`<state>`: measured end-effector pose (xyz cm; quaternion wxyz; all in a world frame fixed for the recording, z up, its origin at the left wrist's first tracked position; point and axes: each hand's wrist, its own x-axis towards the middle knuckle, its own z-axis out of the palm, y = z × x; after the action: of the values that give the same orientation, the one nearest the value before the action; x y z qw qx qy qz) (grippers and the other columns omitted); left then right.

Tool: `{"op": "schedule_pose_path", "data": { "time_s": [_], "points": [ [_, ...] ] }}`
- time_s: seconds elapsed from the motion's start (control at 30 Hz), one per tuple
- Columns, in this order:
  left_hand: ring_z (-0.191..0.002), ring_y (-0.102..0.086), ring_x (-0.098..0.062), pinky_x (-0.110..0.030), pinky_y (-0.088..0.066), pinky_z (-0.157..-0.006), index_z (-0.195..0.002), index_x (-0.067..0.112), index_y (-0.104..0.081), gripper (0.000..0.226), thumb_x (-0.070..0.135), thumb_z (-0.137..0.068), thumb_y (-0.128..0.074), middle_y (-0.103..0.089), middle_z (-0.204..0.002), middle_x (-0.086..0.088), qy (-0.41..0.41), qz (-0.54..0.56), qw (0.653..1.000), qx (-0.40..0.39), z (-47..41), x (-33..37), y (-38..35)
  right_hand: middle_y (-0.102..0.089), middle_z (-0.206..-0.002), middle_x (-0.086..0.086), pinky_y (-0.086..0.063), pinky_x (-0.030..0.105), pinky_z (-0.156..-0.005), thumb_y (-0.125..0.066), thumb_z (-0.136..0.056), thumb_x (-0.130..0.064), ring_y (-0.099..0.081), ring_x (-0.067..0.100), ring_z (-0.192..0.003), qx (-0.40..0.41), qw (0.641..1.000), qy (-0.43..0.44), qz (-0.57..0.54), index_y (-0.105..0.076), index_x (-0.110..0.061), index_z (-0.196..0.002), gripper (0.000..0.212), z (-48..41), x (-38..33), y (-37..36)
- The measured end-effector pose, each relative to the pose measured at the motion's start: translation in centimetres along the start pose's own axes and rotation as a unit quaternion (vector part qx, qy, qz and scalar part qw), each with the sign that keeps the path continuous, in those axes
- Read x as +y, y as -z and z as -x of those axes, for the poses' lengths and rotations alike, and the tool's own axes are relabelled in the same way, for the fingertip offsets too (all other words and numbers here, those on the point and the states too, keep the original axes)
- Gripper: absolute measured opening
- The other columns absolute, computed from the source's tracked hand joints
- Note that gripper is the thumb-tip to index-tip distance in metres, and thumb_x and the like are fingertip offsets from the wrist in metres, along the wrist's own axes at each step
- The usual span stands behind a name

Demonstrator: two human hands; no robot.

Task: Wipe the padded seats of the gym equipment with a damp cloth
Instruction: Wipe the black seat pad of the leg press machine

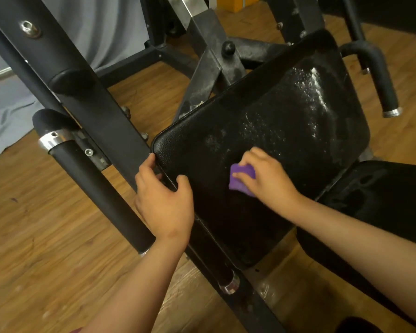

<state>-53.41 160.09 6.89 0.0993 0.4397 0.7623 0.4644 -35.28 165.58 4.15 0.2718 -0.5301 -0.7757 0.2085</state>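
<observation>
Purple cloth (241,180) on a black pebbled seat pad (262,145) flecked white; brown wood-grain floor (46,236); grey sheet (7,111).

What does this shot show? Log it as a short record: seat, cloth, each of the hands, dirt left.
seat: black padded seat, tilted
cloth: purple cloth, on the seat's lower middle
right hand: holds the cloth against the seat
left hand: grips the seat's left edge
dirt left: white residue on the seat's upper right, beyond the cloth

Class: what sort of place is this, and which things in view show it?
Probably a gym: a padded seat mounted on a black steel frame, with foam-covered handles beside it.
</observation>
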Motion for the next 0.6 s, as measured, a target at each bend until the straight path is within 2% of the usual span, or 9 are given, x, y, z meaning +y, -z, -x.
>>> {"op": "schedule_pose_path", "data": {
  "time_s": [0.07,0.1,0.23,0.3,0.37,0.4,0.5,0.53,0.6],
  "points": [
    [-0.112,-0.057,-0.010,-0.047,-0.045,-0.100,-0.137,0.022,-0.042,0.059,0.023,-0.082,-0.063,-0.050,-0.127,0.011,-0.002,-0.005,1.000,0.000,0.0,0.0,-0.1,-0.046,-0.092,-0.006,-0.038,0.014,-0.066,-0.066,-0.087,-0.018,-0.048,0.005,-0.076,0.044,0.999,-0.030,-0.012,-0.055,-0.016,-0.085,0.012,-1.0,-0.1,0.4],
    [-0.111,-0.057,-0.011,-0.047,-0.045,-0.100,-0.137,0.022,-0.042,0.060,0.023,-0.082,-0.063,-0.049,-0.127,0.011,-0.003,-0.008,1.000,0.000,0.0,0.0,-0.1,-0.046,-0.091,-0.007,-0.039,0.013,-0.066,-0.067,-0.086,-0.016,-0.048,0.005,-0.076,0.047,0.998,-0.035,-0.022,-0.055,-0.016,-0.084,0.012,-0.7,-0.4,0.0],
    [-0.111,-0.057,-0.011,-0.048,-0.044,-0.100,-0.137,0.021,-0.043,0.059,0.022,-0.081,-0.063,-0.052,-0.128,0.007,-0.002,-0.008,1.000,0.002,0.1,0.1,0.1,-0.050,-0.091,-0.005,-0.043,0.016,-0.069,-0.067,-0.086,-0.019,-0.053,0.008,-0.078,-0.005,0.999,-0.041,-0.025,-0.057,-0.015,-0.084,0.011,-0.3,-0.6,-0.5],
    [-0.111,-0.057,-0.012,-0.047,-0.043,-0.101,-0.137,0.019,-0.043,0.059,0.022,-0.081,-0.063,-0.052,-0.128,0.005,-0.001,-0.009,1.000,0.000,0.0,0.0,0.0,-0.048,-0.092,-0.006,-0.035,0.010,-0.066,-0.067,-0.087,-0.019,-0.050,0.007,-0.080,0.047,0.996,-0.067,-0.027,-0.054,-0.017,-0.083,0.013,-1.8,-0.4,0.5],
    [-0.110,-0.057,-0.012,-0.046,-0.043,-0.100,-0.136,0.019,-0.044,0.059,0.021,-0.081,-0.063,-0.053,-0.127,0.004,-0.002,-0.010,1.000,-0.001,0.0,0.0,0.0,-0.046,-0.094,-0.006,-0.034,0.011,-0.065,-0.066,-0.087,-0.016,-0.048,0.006,-0.079,0.080,0.995,-0.057,-0.025,-0.054,-0.017,-0.084,0.013,-1.7,-0.6,0.5],
    [-0.109,-0.057,-0.012,-0.046,-0.043,-0.100,-0.136,0.019,-0.044,0.058,0.021,-0.081,-0.063,-0.053,-0.127,0.004,-0.004,-0.010,1.000,-0.001,0.0,0.0,0.1,-0.046,-0.094,-0.006,-0.037,0.014,-0.066,-0.066,-0.086,-0.015,-0.049,0.006,-0.078,0.061,0.997,-0.035,-0.019,-0.054,-0.015,-0.085,0.012,-0.7,-0.7,0.1],
    [-0.110,-0.058,-0.013,-0.047,-0.043,-0.099,-0.136,0.019,-0.044,0.058,0.022,-0.081,-0.063,-0.053,-0.127,0.004,-0.007,-0.008,1.000,-0.002,0.0,0.0,0.1,-0.049,-0.091,-0.005,-0.044,0.026,-0.070,-0.067,-0.085,-0.014,-0.053,0.007,-0.076,-0.080,0.997,0.005,-0.007,-0.058,-0.011,-0.083,0.009,1.9,0.3,-0.7],
    [-0.110,-0.058,-0.013,-0.047,-0.044,-0.099,-0.136,0.020,-0.043,0.058,0.023,-0.081,-0.063,-0.053,-0.127,0.005,-0.005,-0.007,1.000,-0.004,0.0,0.0,0.1,-0.050,-0.088,-0.004,-0.042,0.027,-0.069,-0.068,-0.084,-0.014,-0.052,0.008,-0.074,-0.079,0.997,0.001,-0.015,-0.059,-0.011,-0.081,0.010,1.7,1.0,-0.2],
    [-0.110,-0.058,-0.013,-0.048,-0.044,-0.099,-0.136,0.021,-0.043,0.059,0.024,-0.081,-0.062,-0.052,-0.127,0.005,-0.003,-0.004,1.000,-0.004,0.0,-0.1,0.1,-0.052,-0.085,0.001,-0.034,0.024,-0.068,-0.071,-0.081,-0.013,-0.050,0.012,-0.074,0.038,0.998,-0.039,-0.039,-0.059,-0.012,-0.077,0.013,-0.1,2.7,1.3]
  ]
}}
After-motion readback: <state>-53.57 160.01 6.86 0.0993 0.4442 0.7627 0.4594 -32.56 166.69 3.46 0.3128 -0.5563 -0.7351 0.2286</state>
